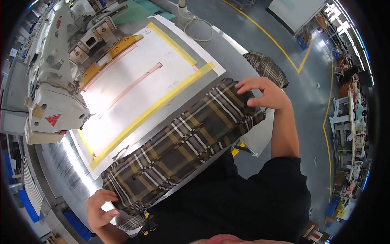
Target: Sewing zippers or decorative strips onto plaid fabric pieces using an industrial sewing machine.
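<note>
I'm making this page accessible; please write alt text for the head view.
A person's left hand and right hand touch opposite ends of a long plaid cloth on a metal table. Beyond it, a machine stands beside a sheet edged with yellow tape.

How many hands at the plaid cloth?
2: the left hand at the lower-left end of the plaid cloth, the right hand at its upper-right end. Both show clearly; none appear hidden.
</note>
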The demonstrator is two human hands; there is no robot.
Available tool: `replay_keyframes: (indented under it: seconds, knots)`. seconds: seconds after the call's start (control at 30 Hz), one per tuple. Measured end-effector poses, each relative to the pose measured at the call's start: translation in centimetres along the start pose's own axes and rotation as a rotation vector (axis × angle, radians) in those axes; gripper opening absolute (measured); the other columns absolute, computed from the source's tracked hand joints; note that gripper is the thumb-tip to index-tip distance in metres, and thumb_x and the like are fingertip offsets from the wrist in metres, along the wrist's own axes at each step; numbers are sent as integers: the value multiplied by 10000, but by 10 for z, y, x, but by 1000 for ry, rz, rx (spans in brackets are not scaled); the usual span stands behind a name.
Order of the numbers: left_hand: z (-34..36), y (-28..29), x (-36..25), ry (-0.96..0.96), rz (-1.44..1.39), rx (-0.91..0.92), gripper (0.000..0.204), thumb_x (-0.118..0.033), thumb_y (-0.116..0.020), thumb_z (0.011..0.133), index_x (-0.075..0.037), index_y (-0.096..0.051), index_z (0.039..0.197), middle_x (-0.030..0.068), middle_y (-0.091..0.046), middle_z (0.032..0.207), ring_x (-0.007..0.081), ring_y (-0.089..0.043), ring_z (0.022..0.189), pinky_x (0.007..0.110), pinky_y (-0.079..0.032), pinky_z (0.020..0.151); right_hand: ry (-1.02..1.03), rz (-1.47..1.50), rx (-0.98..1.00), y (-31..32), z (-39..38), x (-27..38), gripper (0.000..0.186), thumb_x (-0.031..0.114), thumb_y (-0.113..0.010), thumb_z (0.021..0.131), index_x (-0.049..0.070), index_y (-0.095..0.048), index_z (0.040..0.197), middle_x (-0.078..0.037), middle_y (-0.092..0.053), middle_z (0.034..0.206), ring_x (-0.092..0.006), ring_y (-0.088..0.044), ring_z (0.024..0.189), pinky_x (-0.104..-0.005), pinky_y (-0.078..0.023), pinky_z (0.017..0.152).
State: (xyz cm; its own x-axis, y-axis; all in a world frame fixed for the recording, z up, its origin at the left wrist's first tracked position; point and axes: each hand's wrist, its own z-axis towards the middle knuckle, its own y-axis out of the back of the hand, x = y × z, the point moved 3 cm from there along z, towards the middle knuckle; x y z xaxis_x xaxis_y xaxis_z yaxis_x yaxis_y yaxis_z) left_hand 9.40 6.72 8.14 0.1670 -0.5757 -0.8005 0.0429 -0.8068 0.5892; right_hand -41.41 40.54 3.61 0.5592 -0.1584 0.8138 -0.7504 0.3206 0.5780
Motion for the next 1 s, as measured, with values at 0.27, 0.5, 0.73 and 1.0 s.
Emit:
replay_keyframes:
  seconds: [0.27,0.5,0.73,1.0]
  knots:
    - [-52,-18,54,808,172,-480,253,-176,-711,958,46,-665,1070,141,-716,881,233,-662,766,365,-528,743,-604,-382,-447,-30,-32,3,593,401,-879,828,0,-680,1218,-160,-704,1117,-230,-670,914,-366,-557,829]
    - [-30,-44,22,773,293,-494,411,-193,-887,815,49,-615,1006,178,-689,898,305,-615,783,406,-519,752,-743,-277,-192,-36,6,16,627,353,-901,768,-46,-695,1206,-201,-732,1105,-337,-710,1053,-413,-535,942]
    - [-31,-56,25,473,-171,-737,583,-40,-824,869,7,-494,1347,147,-732,1112,207,-679,1015,366,-553,922,-596,-179,-205,-44,5,22,575,168,-862,797,-24,-637,1290,-140,-755,1166,-217,-704,1057,-365,-535,967]
    - [-47,-61,37,676,-237,-761,756,-113,-815,889,-119,-372,1502,211,-706,1078,305,-699,937,419,-535,827,-742,129,-208,-27,-12,-26,486,109,-767,836,-28,-653,1288,-110,-746,1147,-225,-698,1009,-357,-540,937]
